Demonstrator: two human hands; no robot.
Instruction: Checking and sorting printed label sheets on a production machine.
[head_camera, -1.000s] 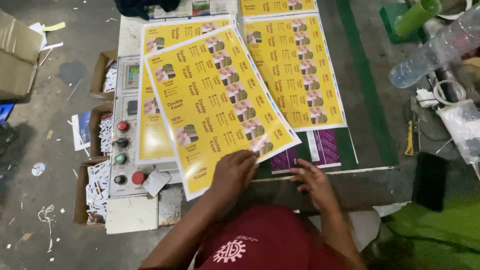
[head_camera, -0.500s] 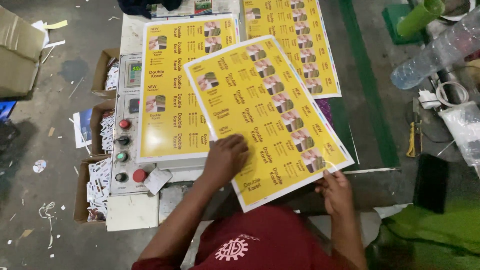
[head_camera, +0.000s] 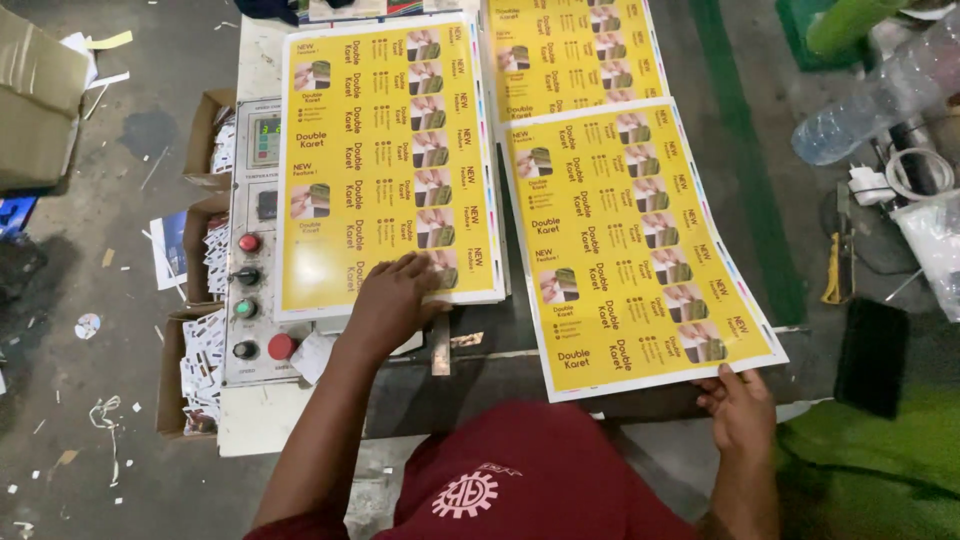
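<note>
A grey concrete floor (head_camera: 130, 150), littered with paper scraps, surrounds a machine surface (head_camera: 500, 345) that carries yellow printed sheets. The right sheet (head_camera: 635, 250) lies tilted on that surface, its near edge overhanging toward the person. The right hand (head_camera: 742, 410) pinches its near right corner, fingers (head_camera: 712, 395) closed on the paper's edge. The left hand (head_camera: 392, 298) rests flat on the near edge of the left stack (head_camera: 385, 160), fingers spread apart and pressing down. A 3rd batch of sheets (head_camera: 570, 55) lies farther back, partly under the right sheet. Left of the stack is a control panel (head_camera: 255, 270) with round buttons; boxes of cut cards (head_camera: 205, 360) stand on the floor beside it. A plastic bottle (head_camera: 880, 95) lies at the far right. It looks like a sheet being laid out beside the stack; squaring it would call for a steady grip on that corner.
</note>
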